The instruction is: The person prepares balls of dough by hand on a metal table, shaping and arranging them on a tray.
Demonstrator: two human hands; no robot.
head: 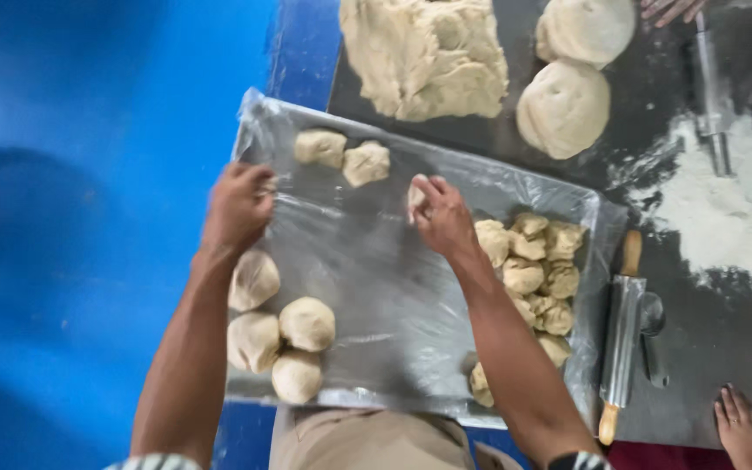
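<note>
- the right hand [442,216] pinches a small dough piece [416,197] in its fingertips, over the plastic-covered tray [376,287].
- the left hand [238,205] presses flat on the tray's edge, holding nothing.
- roll the piece round like the smooth balls [306,324] under the left arm.
- rough lumps [533,270] wait just beside the right wrist.

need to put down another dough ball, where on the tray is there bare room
The plastic-lined tray is bare in its middle, between the rounded balls at left and the piled pieces at right. The right side is crowded.

Four smooth dough balls [282,324], two rolling pins [623,335], one tray [367,261].
</note>
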